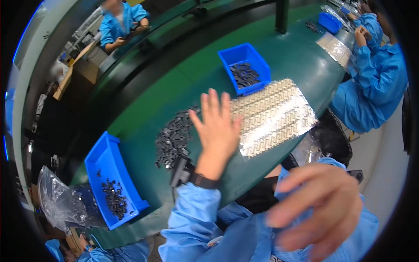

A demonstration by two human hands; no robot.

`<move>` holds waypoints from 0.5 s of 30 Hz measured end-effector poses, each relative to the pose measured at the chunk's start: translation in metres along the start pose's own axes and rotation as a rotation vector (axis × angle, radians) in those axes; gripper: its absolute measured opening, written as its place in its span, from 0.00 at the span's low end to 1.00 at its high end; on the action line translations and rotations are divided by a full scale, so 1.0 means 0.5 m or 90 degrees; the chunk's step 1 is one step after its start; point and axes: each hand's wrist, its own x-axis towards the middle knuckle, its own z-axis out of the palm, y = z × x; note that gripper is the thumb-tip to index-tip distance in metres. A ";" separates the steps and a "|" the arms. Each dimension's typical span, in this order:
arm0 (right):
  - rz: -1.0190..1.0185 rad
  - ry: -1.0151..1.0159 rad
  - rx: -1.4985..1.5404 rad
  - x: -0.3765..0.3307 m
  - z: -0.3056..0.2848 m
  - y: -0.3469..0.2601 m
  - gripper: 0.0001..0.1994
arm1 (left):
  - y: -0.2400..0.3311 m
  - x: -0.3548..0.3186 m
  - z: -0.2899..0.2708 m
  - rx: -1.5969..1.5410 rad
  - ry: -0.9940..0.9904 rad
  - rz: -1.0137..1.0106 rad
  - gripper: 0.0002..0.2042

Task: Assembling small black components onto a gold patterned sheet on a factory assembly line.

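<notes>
My left hand (217,129) is spread flat with its fingers apart, over the green table between a heap of small black parts and a tray-like sheet. The small black parts (172,139) lie loose just left of that hand. To its right is the sheet (275,115), with rows of pale cream pieces and a shiny, clear surface; the fingers overlap its left edge in view. My right hand (321,209) is raised close at the lower right, in front of my blue sleeve. It is smeared by motion, and whether it holds anything does not show.
A blue bin (245,67) of dark parts stands beyond the sheet. Another blue bin (114,179) with black parts is at left, beside a clear plastic bag (65,201). People in blue work at the right (375,83), far left (122,24) and lower left.
</notes>
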 end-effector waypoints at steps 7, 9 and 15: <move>-0.281 0.114 0.024 0.052 0.114 0.020 0.06 | -0.107 0.014 -0.023 0.107 -0.220 -0.068 0.35; -0.164 -0.018 -0.051 0.024 0.046 0.027 0.08 | -0.101 0.008 -0.024 0.111 -0.219 -0.048 0.35; 0.050 -0.142 -0.321 -0.100 -0.001 0.135 0.12 | -0.099 -0.113 -0.092 0.060 -0.247 -0.068 0.32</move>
